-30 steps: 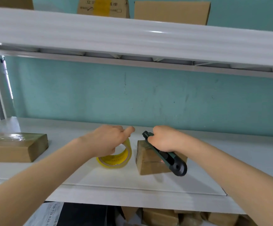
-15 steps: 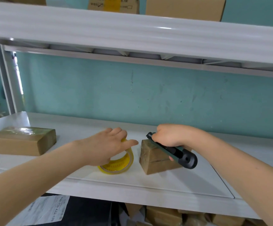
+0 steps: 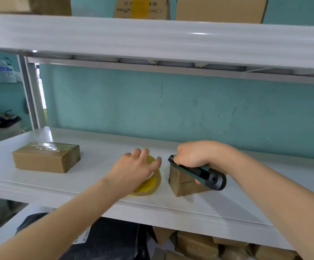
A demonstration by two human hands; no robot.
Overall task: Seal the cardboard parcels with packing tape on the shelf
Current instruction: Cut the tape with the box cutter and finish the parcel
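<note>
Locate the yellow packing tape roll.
Head view, centre of the white shelf: the yellow packing tape roll sits under the left hand, just left of the small cardboard parcel.

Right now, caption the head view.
Left hand on a yellow packing-tape roll, right hand gripping a dark green utility knife over a brown cardboard parcel on a white shelf.

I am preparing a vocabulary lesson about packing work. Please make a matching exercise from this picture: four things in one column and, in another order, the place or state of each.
Things
1. yellow tape roll
2. utility knife
3. flat parcel
4. small parcel

Places or states
a. alone at the left of the shelf
b. gripped by the right hand
c. under the left hand
d. under the knife, right of the roll

Pairs: 1-c, 2-b, 3-a, 4-d
</note>
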